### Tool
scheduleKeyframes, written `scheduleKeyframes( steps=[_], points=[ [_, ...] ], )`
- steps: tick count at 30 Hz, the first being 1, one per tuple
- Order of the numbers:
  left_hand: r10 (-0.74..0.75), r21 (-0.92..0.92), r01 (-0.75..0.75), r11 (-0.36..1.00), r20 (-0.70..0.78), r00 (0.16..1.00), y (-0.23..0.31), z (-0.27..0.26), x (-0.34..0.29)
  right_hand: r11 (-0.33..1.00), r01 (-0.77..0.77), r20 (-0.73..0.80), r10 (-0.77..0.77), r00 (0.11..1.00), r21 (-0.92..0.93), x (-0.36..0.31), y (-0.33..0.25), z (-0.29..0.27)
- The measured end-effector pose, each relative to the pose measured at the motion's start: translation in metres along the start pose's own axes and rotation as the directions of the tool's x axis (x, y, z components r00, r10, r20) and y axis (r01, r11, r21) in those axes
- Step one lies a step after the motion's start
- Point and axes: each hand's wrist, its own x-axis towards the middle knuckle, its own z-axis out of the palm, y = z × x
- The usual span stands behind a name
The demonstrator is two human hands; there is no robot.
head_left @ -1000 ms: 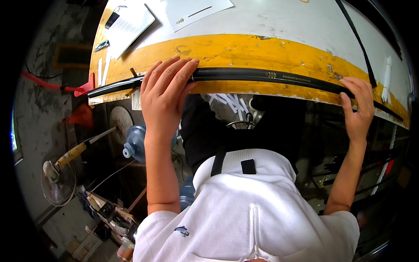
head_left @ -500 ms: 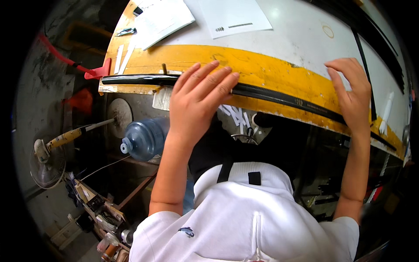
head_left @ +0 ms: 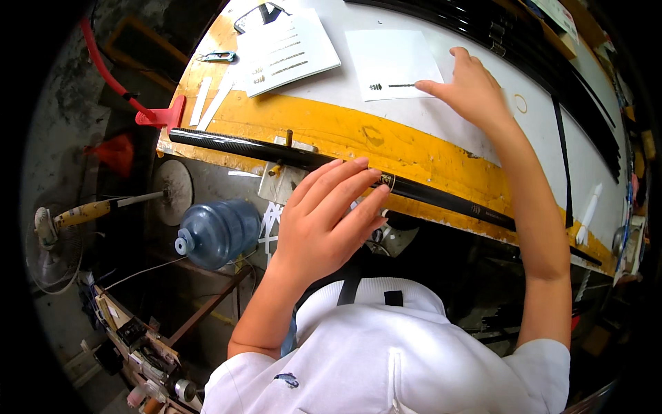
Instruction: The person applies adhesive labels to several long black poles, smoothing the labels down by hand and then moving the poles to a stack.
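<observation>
A long black tube [head_left: 441,196], glossy with a woven pattern at its left end, lies along the table's near edge. My left hand [head_left: 324,221] rests over its middle, fingers stretched and slightly apart, tips on the tube beside a gold-coloured band [head_left: 387,181]. Farther in, my right hand [head_left: 472,90] reaches over the table with fingers spread. Its thumb tip meets the right end of a dark printed line on a white sheet [head_left: 393,58]; whether it touches the paper I cannot tell. A light plate with upright pins [head_left: 279,181] sits under the tube, left of my left hand.
On the yellow-edged table [head_left: 414,148] lie a stack of printed sheets [head_left: 289,52], a small cutter [head_left: 218,56] and white strips [head_left: 201,101]. Several black tubes [head_left: 552,76] stretch along the far right. A red clamp [head_left: 165,116] grips the left edge; below stands a blue water bottle [head_left: 221,231].
My right hand has left the tube's right side and moved inward and left to the white sheet. My left hand stays at the tube. The whole view has shifted.
</observation>
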Motion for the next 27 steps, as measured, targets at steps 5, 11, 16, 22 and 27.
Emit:
scheduleKeyframes(
  steps=[5, 11, 16, 22, 27],
  points=[
    [-0.033, -0.059, 0.031, 0.998, -0.03, 0.999, 0.002, -0.001, -0.004, 0.998, -0.059, 0.18, 0.052, 0.982, 0.033, 0.009, -0.02, -0.007],
    [0.008, -0.13, -0.015, 0.991, -0.056, 0.998, 0.008, -0.001, -0.003, 0.914, -0.037, 0.124, -0.015, 0.992, 0.403, 0.009, 0.009, 0.006],
    [-0.177, -0.579, 0.202, 0.79, 0.101, 0.979, 0.03, -0.009, -0.008, 0.54, 0.032, -0.057, 0.03, 0.998, 0.841, -0.038, 0.02, -0.046],
    [-0.467, -0.915, 0.394, -0.091, 0.388, 0.794, 0.051, 0.003, -0.008, 0.412, 0.129, -0.156, 0.034, 0.987, 0.902, -0.107, 0.028, -0.106],
    [-0.3, -0.862, 0.271, -0.428, 0.419, 0.857, 0.072, 0.003, -0.003, 0.306, 0.065, -0.086, 0.055, 0.995, 0.95, -0.163, 0.008, -0.116]
  ],
)
